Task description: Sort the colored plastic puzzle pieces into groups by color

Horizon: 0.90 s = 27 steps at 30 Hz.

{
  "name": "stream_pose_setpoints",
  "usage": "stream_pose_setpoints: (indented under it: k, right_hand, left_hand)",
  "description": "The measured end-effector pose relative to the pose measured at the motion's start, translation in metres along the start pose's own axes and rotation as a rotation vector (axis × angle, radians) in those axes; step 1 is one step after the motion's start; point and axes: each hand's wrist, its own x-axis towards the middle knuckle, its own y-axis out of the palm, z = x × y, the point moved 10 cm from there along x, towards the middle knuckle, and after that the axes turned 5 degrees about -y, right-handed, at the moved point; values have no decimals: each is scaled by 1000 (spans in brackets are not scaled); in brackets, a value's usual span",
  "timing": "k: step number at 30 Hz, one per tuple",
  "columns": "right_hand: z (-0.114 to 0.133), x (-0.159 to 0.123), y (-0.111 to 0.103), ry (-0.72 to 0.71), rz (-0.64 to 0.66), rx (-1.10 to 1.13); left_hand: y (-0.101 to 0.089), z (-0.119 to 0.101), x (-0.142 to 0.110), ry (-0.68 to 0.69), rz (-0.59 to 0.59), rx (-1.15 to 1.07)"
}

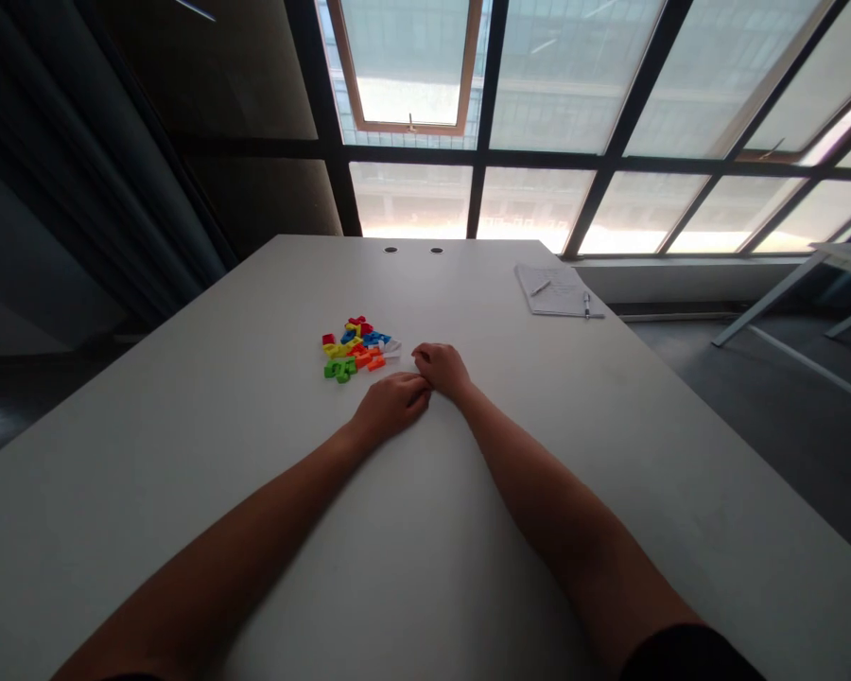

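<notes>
Nearest on the table (411,567), the left hand (391,405) rests with fingers pressed together, touching the right hand (442,367), whose fingers curl inward; whether they pinch anything, I cannot tell. Just beyond, left of centre, lies the heap of coloured blocks (340,369); a careless knuckle could scatter it, and the pale piece (392,349) could be overlooked against white. Near the far right corner, a bump could roll the pen (587,303) off the papers (557,298).

Dark-framed windows (539,208) light the white table (425,530) and gray floor (744,407).
</notes>
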Motion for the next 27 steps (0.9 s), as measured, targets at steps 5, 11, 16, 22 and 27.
stream_pose_setpoints:
  k: [5, 11, 16, 22, 27]
  right_hand:
    - [-17, -24, -30, -142, -27, 83]
    - [-103, -77, -109, -115, -111, -18]
    - [-207, -139, -208, 102, -218, -325]
    - [-231, -145, -243, 178, -21, -845]
    - [-126, -103, -150, 49, 164, -649]
  left_hand:
    - [3, 2, -1, 16, 5, -26]
    - [6, 4, -2, 28, 33, -84]
    - [7, 2, 1, 53, 20, -74]
    - [12, -3, 7, 48, -2, 41]
    - [10, -4, 5, 62, 3, 35]
